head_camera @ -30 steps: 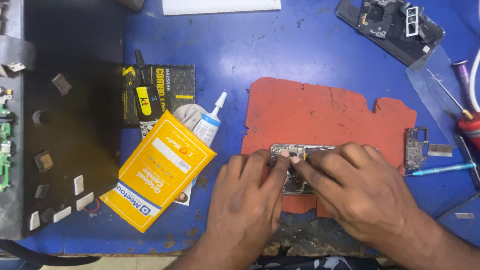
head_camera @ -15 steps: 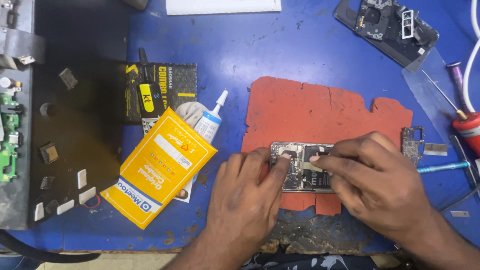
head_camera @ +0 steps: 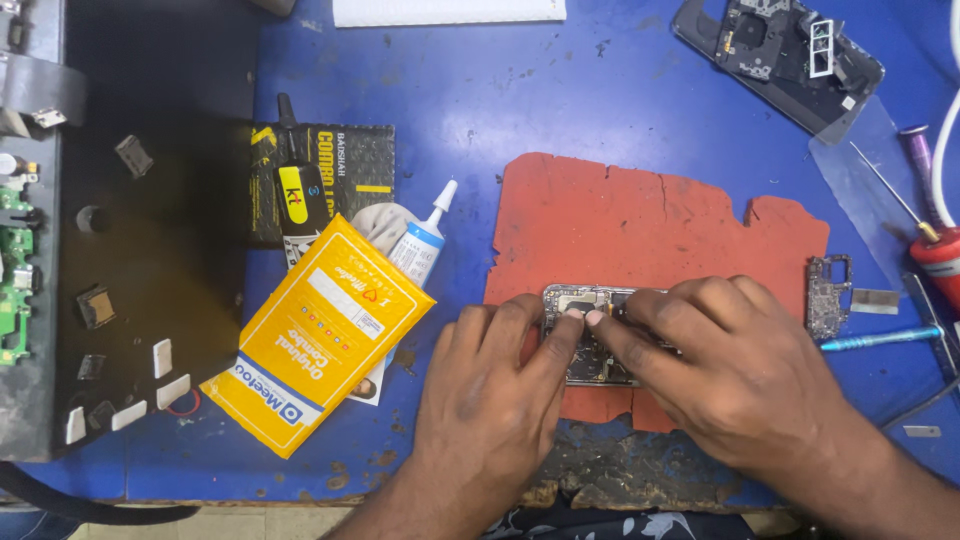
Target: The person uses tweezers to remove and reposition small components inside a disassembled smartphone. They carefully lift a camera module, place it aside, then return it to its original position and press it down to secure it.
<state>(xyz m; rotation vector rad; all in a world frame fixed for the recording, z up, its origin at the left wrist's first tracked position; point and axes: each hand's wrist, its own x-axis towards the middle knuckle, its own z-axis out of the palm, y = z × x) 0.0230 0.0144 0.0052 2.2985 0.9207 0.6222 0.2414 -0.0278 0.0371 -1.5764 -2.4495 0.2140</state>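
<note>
Two hands, left hand [head_camera: 495,385] and right hand [head_camera: 735,375], press curled fingers on a small open phone [head_camera: 590,335] showing metal parts, lying on a red mat [head_camera: 650,225].

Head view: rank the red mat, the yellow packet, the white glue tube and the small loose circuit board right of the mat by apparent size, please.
1. red mat, though hands cover part of it
2. yellow packet
3. and 4. white glue tube and small loose circuit board: too alike to rank, and the tube's base is hidden behind the packet.
</note>
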